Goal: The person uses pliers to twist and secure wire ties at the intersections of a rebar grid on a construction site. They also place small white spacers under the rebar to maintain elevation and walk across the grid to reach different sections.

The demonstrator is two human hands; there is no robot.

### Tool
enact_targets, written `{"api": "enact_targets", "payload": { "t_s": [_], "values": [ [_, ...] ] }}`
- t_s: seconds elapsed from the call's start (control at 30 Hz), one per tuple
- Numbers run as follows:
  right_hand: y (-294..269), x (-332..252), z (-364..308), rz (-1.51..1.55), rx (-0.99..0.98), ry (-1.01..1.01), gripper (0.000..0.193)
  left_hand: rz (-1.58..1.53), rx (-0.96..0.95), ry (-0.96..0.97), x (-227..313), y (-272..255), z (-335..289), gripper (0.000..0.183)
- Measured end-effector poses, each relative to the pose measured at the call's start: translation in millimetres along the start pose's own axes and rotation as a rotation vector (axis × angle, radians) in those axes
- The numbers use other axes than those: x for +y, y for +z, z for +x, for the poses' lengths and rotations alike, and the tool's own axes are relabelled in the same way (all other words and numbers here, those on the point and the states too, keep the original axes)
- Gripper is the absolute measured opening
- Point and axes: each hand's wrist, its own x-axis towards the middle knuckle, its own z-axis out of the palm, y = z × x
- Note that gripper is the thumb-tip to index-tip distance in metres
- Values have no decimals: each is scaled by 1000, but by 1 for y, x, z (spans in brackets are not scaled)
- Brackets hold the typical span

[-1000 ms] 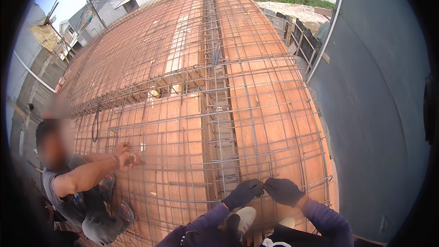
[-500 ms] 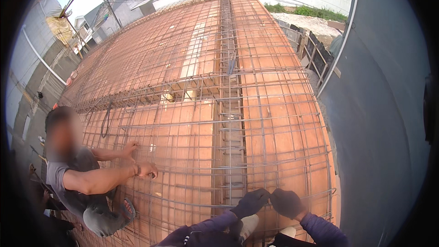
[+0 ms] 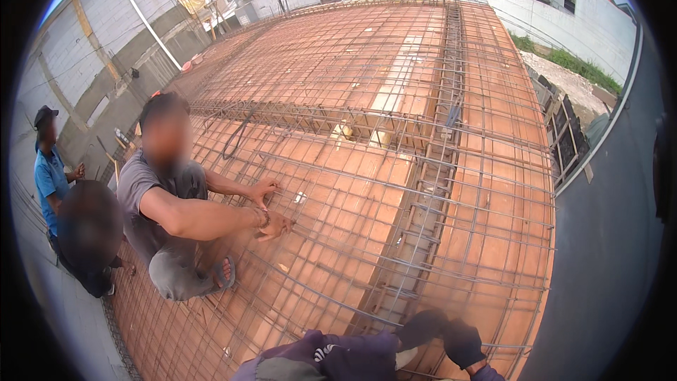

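Both my hands wear dark gloves and are close together at the lower right of the grid, slightly blurred. My left hand (image 3: pixel 422 329) is closed around a thin steel rebar (image 3: pixel 509 346). Right beside it, my right hand (image 3: pixel 463 343) is closed on the same bar, knuckles up. The fingers' undersides are hidden. Beneath them lies a grid of crossed rebars over orange-brown plywood sheets (image 3: pixel 486 240). Just left of my hands, a long recessed beam trough (image 3: pixel 407 268) with a rebar cage runs away from me.
A co-worker (image 3: pixel 176 219) in a grey shirt squats on the left, both hands at the grid. Behind are a person in blue (image 3: pixel 51 176) and another dark-haired person (image 3: pixel 88 233). A grey wall (image 3: pixel 606 261) bounds the right side. Pliers-like tool (image 3: pixel 453 116) rests on the trough.
My view has turned left, so the scene shifts right and tilts, and two people at the left come into clearer view. My hands stay together at the bar, now lower in view.
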Motion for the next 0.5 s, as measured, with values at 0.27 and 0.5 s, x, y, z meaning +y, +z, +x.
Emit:
{"api": "enact_targets", "payload": {
  "t_s": [0.27,0.5],
  "values": [
    [-18,9,-3,110,-120,146,9,-175,-148,19,-16,1,17,29],
    [-28,17,4,180,-158,118,12,-199,-130,120,-1,-12,17,26]
  ]
}}
